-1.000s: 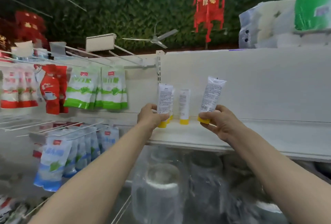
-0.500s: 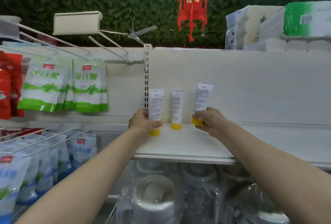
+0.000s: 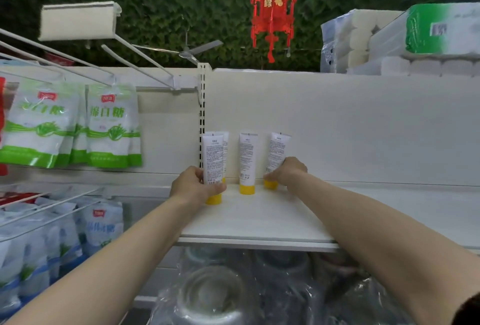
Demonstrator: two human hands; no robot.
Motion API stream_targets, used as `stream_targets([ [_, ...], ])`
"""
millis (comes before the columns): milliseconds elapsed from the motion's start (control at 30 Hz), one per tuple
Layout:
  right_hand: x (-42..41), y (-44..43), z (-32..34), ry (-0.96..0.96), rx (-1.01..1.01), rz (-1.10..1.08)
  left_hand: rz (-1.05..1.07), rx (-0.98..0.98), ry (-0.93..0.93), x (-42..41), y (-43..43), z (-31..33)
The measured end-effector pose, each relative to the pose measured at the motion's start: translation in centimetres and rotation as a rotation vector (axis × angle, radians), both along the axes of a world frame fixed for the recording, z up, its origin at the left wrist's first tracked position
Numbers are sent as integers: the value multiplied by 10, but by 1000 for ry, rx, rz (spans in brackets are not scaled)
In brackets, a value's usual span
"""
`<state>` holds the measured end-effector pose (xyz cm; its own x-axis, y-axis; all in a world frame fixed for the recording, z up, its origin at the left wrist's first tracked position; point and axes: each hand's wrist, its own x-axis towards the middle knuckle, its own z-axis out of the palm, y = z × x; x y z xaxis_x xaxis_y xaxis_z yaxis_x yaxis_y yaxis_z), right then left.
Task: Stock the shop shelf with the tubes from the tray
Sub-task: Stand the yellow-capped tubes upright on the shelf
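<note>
With left hand (image 3: 196, 187) grips the nearest tube (image 3: 213, 158) low on its body, yellow cap down on the shelf (image 3: 259, 221). With right hand (image 3: 287, 171) holds a second tube (image 3: 278, 149) just above its cap, leaning slightly. Sees a third tube (image 3: 248, 158) upright between both hands, a fourth tube (image 3: 226, 143) just behind the left-held one.

Person showing only as two arms and hands. Skin of left hand (image 3: 194, 187) showing uncovered, fingers bare. Behind it left forearm (image 3: 117, 259) running bare along whole visible length, wrist to lower frame edge. Likewise right hand (image 3: 285, 172) showing uncovered. Behind it right forearm (image 3: 376, 236) running bare from wrist nearly to lower right corner. There dark sleeve edge (image 3: 470, 312) peeking in; fabric blurring, weave and markings proving impossible to tell.
</note>
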<state>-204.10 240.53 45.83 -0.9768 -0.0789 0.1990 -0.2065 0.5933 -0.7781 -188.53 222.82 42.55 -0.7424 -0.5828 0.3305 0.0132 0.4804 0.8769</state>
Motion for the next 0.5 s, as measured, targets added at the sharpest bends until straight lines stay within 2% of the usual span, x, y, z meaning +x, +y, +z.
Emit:
stream_targets([
  [233,-8,-8,1,39,129,-65,-4,12,1,-1,-2,0],
  [500,-22,-9,-7,58,166,-58,-24,23,13,0,-1,0],
])
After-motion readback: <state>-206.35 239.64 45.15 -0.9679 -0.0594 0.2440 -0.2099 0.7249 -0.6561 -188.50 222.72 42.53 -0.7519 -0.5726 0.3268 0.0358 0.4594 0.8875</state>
